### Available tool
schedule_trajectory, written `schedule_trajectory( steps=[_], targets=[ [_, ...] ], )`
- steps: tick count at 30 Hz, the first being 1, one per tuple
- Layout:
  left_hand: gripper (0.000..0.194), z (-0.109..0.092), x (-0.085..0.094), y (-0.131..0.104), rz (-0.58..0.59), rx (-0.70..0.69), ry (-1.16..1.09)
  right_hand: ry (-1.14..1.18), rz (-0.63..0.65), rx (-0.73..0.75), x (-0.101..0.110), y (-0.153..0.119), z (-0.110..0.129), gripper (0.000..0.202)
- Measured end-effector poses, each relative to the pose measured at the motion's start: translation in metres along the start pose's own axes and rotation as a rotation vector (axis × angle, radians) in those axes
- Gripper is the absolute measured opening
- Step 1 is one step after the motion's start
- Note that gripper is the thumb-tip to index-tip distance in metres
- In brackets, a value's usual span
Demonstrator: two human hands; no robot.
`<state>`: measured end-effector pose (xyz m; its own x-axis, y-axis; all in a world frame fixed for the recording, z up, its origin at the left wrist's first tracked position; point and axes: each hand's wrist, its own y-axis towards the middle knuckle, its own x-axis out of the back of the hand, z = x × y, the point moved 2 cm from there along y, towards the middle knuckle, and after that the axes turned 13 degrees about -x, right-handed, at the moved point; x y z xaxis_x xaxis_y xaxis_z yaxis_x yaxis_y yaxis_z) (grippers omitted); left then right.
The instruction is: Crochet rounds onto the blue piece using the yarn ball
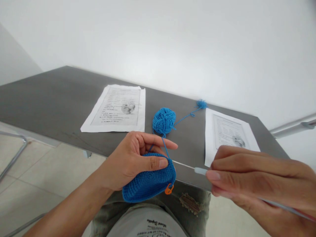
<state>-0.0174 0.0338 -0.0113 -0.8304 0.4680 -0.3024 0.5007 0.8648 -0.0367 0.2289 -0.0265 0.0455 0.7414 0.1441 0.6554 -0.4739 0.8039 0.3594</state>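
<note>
My left hand (138,158) pinches a blue crocheted piece (148,186) between thumb and fingers, its index finger stretched out to the right. A strand of blue yarn runs over that finger to the piece's upper right edge. An orange stitch marker (169,189) hangs from the lower right corner. My right hand (256,177) is closed around a crochet hook (200,171), whose thin metal shaft reaches left to the edge of the blue piece near my left thumb. Its tip cannot be made out. Beyond my left hand lies a blue yarn ball (164,121).
Two printed sheets lie on the grey table (56,98): a left sheet (117,108) and a right sheet (230,133) partly behind my right hand. A small yarn tangle (201,104) sits near the far edge, joined to the ball by a strand.
</note>
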Motion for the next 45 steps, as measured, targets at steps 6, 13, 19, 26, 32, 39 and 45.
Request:
schedule_trajectory(
  steps=[6, 13, 19, 26, 32, 39, 45],
  targets=[
    [0.026, -0.002, -0.001, 0.002, 0.002, -0.008, 0.016, 0.198, -0.174, -0.151, -0.009, -0.007, -0.008, 0.031],
    [0.024, -0.001, -0.001, 0.002, -0.016, -0.013, -0.009, 0.942, -0.297, -0.482, -0.044, -0.005, -0.032, 0.011],
    [0.021, 0.005, -0.009, 0.001, -0.118, -0.085, -0.051, 1.217, -0.441, -0.530, -0.093, 0.003, -0.032, 0.010],
    [0.027, 0.011, -0.024, -0.002, -0.224, -0.081, -0.244, 0.980, -0.652, -0.430, -0.102, 0.002, -0.026, 0.009],
    [0.036, 0.011, -0.026, -0.005, -0.239, -0.054, -0.340, 0.990, -0.653, -0.428, -0.102, -0.003, -0.026, 0.010],
    [0.054, 0.009, -0.026, -0.007, -0.202, -0.058, -0.275, 0.970, -0.600, -0.371, -0.099, -0.008, -0.025, 0.014],
    [0.059, 0.008, -0.026, -0.008, -0.170, -0.036, -0.279, 0.794, -0.458, -0.252, -0.079, -0.009, -0.027, 0.017]
  ],
)
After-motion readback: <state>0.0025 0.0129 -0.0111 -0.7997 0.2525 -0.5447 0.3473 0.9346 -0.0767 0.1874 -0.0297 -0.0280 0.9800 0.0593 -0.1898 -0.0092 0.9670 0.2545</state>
